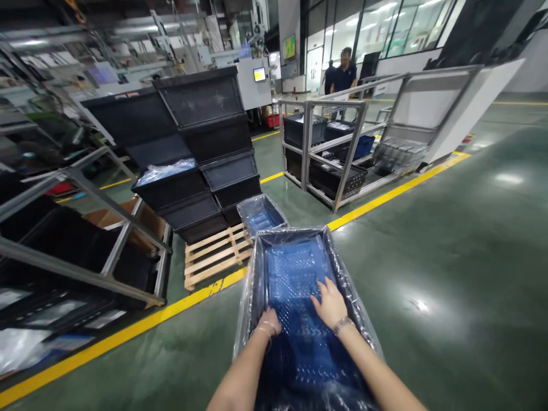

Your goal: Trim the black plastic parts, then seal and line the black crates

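Note:
In front of me is a dark bin (342, 268) lined with clear plastic film. Inside lies a blue plastic tray (295, 262) with a pattern of small bumps, under shiny film or itself glossy; I cannot tell which. At the tray's left edge, my left hand (269, 323) has its fingers curled down, their tips partly hidden. My right hand (331, 303) rests over the tray's right side, fingers spread and thumb apart. Beyond the bin's far end sits a smaller-looking lined bin (262, 214), also with blue contents.
A wooden pallet (218, 254) stands ahead, by tall stacks of black crates (205, 100). Metal-framed carts stand at left (115, 251) and right (338, 154), holding bins. Yellow lines (385, 194) mark the green floor. Two people (345, 77) stand farther back.

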A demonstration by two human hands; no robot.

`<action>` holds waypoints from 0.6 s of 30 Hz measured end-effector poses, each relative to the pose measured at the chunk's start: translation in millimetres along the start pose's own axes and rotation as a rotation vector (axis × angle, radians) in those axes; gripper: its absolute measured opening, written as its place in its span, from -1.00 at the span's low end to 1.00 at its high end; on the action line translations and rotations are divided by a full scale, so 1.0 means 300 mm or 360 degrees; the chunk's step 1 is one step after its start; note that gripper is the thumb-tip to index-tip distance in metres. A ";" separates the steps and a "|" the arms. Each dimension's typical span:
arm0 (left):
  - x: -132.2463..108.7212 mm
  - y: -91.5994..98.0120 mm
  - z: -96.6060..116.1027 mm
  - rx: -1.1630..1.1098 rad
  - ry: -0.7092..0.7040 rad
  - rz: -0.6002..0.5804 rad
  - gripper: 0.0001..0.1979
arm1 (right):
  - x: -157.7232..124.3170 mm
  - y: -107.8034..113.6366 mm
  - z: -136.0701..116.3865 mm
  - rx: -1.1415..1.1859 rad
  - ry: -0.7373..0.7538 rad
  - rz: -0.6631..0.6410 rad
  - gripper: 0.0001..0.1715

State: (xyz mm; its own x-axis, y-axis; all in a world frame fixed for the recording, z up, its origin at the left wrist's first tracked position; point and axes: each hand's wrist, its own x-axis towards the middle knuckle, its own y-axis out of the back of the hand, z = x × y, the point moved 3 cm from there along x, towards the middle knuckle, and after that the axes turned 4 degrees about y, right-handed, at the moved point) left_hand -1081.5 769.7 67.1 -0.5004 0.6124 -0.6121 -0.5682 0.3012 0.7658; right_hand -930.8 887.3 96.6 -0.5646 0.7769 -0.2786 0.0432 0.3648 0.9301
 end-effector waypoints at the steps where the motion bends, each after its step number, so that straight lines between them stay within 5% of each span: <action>1: -0.001 -0.012 -0.007 0.0000 0.0013 0.0009 -0.43 | 0.011 -0.034 0.000 -0.0008 -0.0040 -0.0027 -0.35; 8: -0.014 -0.076 0.044 0.0062 0.0043 0.0199 -0.22 | 0.008 -0.284 0.064 -0.0002 -0.0306 -0.0353 -0.21; 14: 0.138 -0.093 0.020 0.0055 0.0225 -0.0192 -0.16 | 0.061 -0.296 0.037 -0.0027 -0.0333 -0.0281 -0.25; 18: 0.162 -0.117 0.007 0.0098 0.0225 -0.0231 -0.14 | 0.095 -0.316 0.046 0.0033 -0.0311 -0.0385 -0.20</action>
State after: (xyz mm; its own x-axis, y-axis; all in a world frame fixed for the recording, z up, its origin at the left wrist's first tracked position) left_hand -1084.5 790.5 10.9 -0.5055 0.4518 -0.7351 -0.6020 0.4257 0.6756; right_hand -939.6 881.9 -2.7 -0.3912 0.7497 -0.5338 -0.0553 0.5598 0.8268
